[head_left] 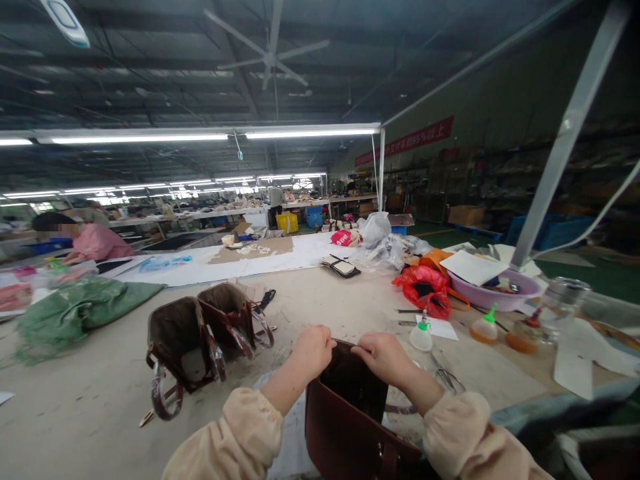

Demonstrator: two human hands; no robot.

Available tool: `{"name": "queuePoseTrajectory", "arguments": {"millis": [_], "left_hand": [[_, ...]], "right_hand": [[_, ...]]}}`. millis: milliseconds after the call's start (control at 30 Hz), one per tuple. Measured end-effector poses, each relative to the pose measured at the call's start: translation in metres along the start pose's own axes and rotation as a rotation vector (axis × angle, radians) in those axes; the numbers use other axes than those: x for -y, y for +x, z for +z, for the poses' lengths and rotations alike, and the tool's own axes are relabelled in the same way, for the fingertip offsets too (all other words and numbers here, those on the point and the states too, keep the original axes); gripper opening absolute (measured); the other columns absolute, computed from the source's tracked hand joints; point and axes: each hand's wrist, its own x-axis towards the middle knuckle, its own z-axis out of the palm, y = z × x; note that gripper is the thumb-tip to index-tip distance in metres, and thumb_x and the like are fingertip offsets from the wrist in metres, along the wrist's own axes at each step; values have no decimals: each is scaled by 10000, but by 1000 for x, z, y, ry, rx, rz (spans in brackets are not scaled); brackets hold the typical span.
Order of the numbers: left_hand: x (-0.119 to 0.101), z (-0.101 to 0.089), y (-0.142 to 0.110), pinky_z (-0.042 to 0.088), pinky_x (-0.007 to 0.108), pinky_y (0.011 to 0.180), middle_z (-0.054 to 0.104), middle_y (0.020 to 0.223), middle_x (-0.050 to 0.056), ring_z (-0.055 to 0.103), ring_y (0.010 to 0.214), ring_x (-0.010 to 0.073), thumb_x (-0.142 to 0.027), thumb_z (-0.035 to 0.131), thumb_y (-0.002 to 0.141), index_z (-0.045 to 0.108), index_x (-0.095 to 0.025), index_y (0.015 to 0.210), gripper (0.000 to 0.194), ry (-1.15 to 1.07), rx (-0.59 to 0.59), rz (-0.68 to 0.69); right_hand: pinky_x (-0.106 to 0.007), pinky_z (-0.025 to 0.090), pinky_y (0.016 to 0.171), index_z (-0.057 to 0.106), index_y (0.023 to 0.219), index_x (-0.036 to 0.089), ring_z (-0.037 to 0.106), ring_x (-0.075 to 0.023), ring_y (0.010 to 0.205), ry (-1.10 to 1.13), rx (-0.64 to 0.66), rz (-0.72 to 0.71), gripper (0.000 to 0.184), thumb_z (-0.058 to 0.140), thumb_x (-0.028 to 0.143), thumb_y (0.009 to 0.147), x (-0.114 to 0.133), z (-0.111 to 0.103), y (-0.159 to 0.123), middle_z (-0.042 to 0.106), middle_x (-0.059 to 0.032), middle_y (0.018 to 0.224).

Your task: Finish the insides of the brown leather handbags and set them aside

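A dark reddish-brown handbag (pixel 345 427) stands open-topped at the near edge of the table, its dark lining showing. My left hand (pixel 314 348) pinches the far rim at its left corner, fingers closed on the edge. On the same rim, a little to the right, my right hand (pixel 385 357) grips with the thumb over the inside. Part of a handle shows beyond the bag, to the right. Two similar bags, one nearer (pixel 175 333) and one farther (pixel 225 307), stand open to the left, their handles wrapped in clear film.
Glue bottles with green tips, one white (pixel 421 335) and one amber (pixel 484 327), stand right. Behind them are a purple basin (pixel 493 287) and red plastic bag (pixel 425 287). Scissors (pixel 445 373) lie beside my right wrist. Green cloth (pixel 85 313) lies left; a person in pink (pixel 105 241) sits beyond.
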Motion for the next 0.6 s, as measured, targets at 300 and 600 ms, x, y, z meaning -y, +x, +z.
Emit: {"name": "queuePoseTrajectory", "arguments": {"millis": [300,600], "left_hand": [[3,-6,-5,410,276,715,644,819,78,579,813,185,-288,453,798,632,-155,741,230,-46,24,32],[7,-11,-46,300,345,996,349,1357,115,332,1231,262,-400,671,589,323,-178,1297,820,-227,-69,2]], "right_hand": [[-243,305,507,658,737,254,587,-165,625,-46,139,5,352,454,535,795,16,-8,12,668,-23,680],[-264,384,583,667,710,197,612,-194,654,-254,116,-28,275,451,326,820,30,6,27,676,-93,691]]}}
